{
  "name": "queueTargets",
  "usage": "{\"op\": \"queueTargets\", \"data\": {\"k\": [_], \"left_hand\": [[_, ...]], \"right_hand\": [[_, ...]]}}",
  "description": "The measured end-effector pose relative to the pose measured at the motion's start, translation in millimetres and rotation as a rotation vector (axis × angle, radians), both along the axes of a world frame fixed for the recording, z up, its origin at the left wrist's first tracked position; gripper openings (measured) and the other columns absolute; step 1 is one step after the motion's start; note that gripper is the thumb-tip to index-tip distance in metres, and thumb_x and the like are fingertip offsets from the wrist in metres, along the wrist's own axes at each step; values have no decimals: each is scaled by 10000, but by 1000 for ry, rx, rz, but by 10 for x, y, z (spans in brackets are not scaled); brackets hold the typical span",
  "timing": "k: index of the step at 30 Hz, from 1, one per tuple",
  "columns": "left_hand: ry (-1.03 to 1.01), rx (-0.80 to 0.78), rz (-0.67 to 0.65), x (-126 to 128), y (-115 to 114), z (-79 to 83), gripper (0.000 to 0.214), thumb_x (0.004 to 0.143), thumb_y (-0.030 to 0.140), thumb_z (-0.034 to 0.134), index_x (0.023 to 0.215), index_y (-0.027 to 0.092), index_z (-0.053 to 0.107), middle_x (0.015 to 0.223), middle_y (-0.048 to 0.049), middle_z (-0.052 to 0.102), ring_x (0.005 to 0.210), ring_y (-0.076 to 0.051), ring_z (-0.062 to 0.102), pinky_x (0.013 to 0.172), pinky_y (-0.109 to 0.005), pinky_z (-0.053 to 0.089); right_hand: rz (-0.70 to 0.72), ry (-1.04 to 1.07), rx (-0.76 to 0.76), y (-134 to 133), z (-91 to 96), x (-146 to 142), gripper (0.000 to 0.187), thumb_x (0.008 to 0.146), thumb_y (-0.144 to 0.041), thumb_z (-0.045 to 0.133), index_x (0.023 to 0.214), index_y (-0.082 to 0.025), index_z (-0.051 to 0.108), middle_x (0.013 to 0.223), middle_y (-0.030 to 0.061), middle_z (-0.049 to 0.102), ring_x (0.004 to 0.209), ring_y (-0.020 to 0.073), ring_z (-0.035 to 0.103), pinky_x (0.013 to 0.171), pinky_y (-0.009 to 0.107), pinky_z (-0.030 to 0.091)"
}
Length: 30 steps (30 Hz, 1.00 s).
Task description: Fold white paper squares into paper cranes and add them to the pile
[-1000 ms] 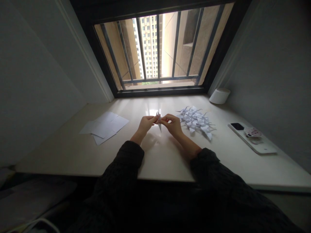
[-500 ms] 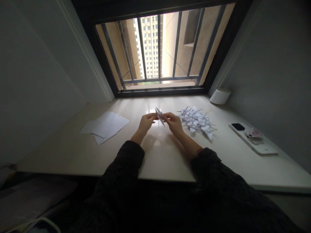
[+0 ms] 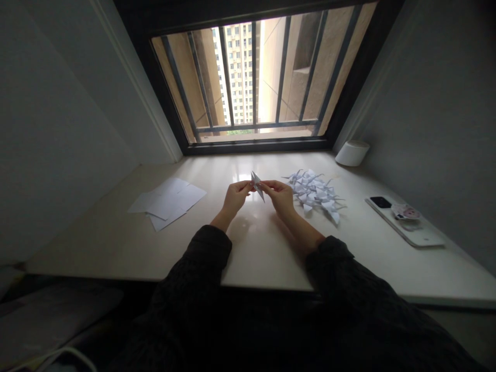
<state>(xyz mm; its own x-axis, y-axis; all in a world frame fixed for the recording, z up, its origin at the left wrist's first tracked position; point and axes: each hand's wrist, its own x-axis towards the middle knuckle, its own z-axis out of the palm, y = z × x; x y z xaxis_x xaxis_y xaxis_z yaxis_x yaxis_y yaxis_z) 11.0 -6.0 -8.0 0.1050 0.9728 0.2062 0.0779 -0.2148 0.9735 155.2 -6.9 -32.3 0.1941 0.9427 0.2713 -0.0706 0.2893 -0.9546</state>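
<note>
Between my two hands is a small folded piece of white paper [image 3: 257, 185], narrow and pointed at its upper and lower ends. My left hand [image 3: 237, 197] pinches its left side with thumb and fingers. On the other side, my right hand [image 3: 279, 195] grips it the same way, its fingertips close to those of the left. Just right of my right hand lies a heap of folded white paper cranes [image 3: 313, 192] with thin pointed tips. To the left, several flat sheets of white paper [image 3: 170, 199] overlap on the white surface [image 3: 263, 258].
A white phone [image 3: 405, 222] with a round grip on its back lies at the right. A white roll [image 3: 352, 153] stands in the far right corner. Behind is a barred window [image 3: 253, 82]; walls close in both sides. The surface's front edge runs close to my sleeves.
The folded paper has turned slightly and shifted a little to the right between my fingers. Both hands have moved slightly right with it, still holding it.
</note>
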Motion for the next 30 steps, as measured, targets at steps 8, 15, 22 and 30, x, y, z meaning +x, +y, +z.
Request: {"op": "queueTargets", "data": {"k": [8,15,22,30], "left_hand": [[43,93,12,12,-10,3,302,792,428,584,802,161,726,749,-59,692,756,-178,634,714,-302,463],[-5,122,54,39,-51,42,326,776,460,616,896,179,731,798,-54,707,735,-157,620,698,-278,458],[-90,-17,133,35,-28,7,342,717,498,657,829,186,741,825,-51,713,795,-173,617,703,-281,449],[-107,-48,138,27,-40,33,334,715,482,662,860,195,751,876,-57,723,830,-179,616,707,-279,426]], "right_hand": [[-12,-2,2,-7,-17,-12,360,602,-504,764,772,-188,734,779,59,733,689,196,663,602,303,496],[8,-10,8,8,-43,-40,382,591,-509,772,795,-195,694,775,49,710,674,179,643,555,278,481],[62,-9,9,-15,-28,-43,437,603,-502,767,908,-195,711,727,21,687,633,142,603,548,251,439],[164,-65,-100,-19,-36,-20,364,608,-519,747,754,-186,758,627,16,675,567,127,549,555,261,399]]}}
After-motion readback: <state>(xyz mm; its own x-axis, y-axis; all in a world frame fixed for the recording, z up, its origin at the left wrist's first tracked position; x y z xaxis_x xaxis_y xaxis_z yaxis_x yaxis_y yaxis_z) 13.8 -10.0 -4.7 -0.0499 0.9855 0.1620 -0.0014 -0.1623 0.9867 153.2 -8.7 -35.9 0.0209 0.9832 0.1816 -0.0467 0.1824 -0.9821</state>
